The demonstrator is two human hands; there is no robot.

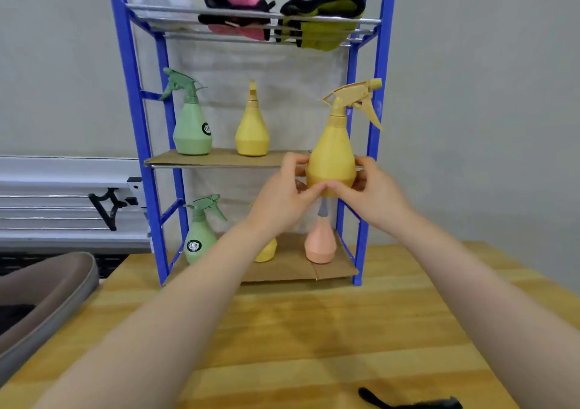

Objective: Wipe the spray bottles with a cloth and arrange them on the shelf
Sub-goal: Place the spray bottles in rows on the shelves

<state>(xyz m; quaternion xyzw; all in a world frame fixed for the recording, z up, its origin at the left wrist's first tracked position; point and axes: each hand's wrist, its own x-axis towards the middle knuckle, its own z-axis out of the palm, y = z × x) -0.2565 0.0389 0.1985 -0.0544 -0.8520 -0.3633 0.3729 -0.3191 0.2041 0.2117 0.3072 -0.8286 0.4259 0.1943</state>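
Together, left hand (pixel 287 185) and right hand (pixel 365 185) grip the upright yellow spray bottle (pixel 334 154) between them.

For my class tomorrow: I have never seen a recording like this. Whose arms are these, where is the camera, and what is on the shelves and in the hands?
There is no machine here. One camera, worn on a person's head, looks forward and down, so the arms are the wearer's own. The left hand and right hand together grip a yellow spray bottle by its base, upright, in front of the blue rack. The middle shelf carries a green bottle and a second yellow bottle. The bottom shelf holds another green one, a pink one and a yellow one partly hidden by the arm. Folded cloths lie on top. The rack stands on a wooden table.
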